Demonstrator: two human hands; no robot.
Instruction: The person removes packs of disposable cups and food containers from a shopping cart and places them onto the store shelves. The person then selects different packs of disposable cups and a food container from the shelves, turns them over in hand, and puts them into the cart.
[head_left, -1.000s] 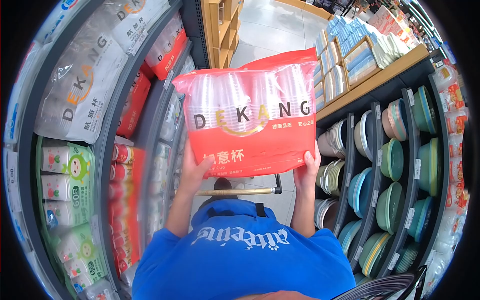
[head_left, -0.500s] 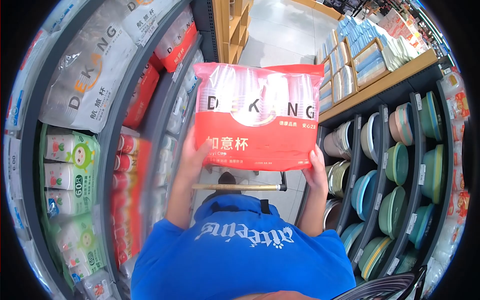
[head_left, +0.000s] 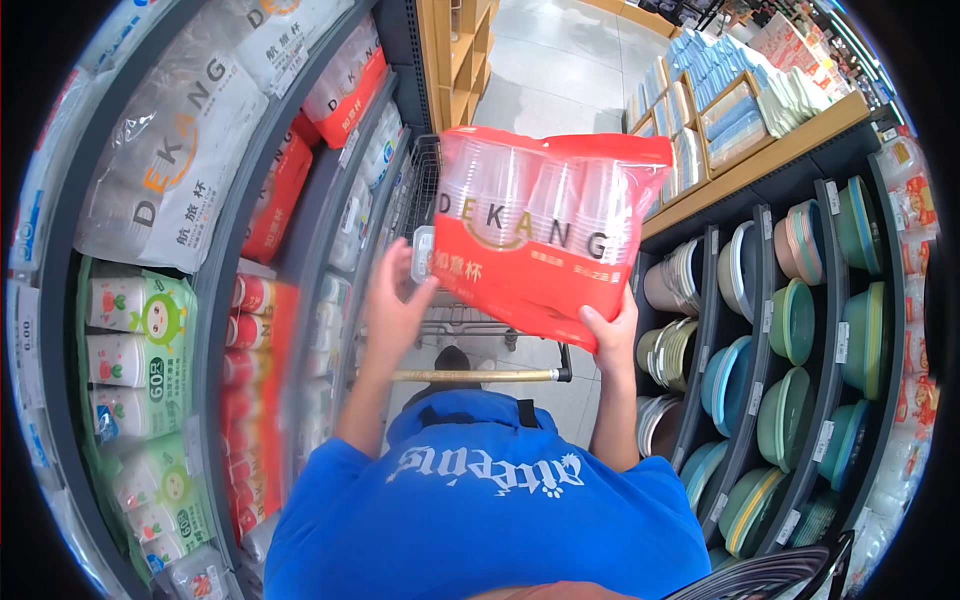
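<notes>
A red and clear plastic bag of disposable plastic cups point(head_left: 520, 270), printed DEKANG, hangs tilted in front of me, its right side lower. My right hand point(head_left: 612, 330) grips its lower right corner, thumb on the front and fingers behind. Just off the left side of the bag is my left hand point(head_left: 395, 305), with thumb and fingers spread and nothing held. Beyond and below the bag stands a wire shopping cart point(head_left: 425, 175), largely hidden by it. Its handle bar point(head_left: 480, 376) crosses in front of my body.
Left shelves hold a large clear cup bag point(head_left: 170, 150), similar red cup bags point(head_left: 275, 200) and green-wrapped paper cups point(head_left: 140, 350). Right shelves carry stacked bowls and basins point(head_left: 790, 320). Folded blue towels point(head_left: 740, 110) lie on a wooden display; pale floor tiles point(head_left: 540, 60) run ahead.
The cup bag has shifted slightly right and tilted, its right side dropping. My left hand has let go and opened at its left, while my right hand keeps hold. More of the cart shows.
</notes>
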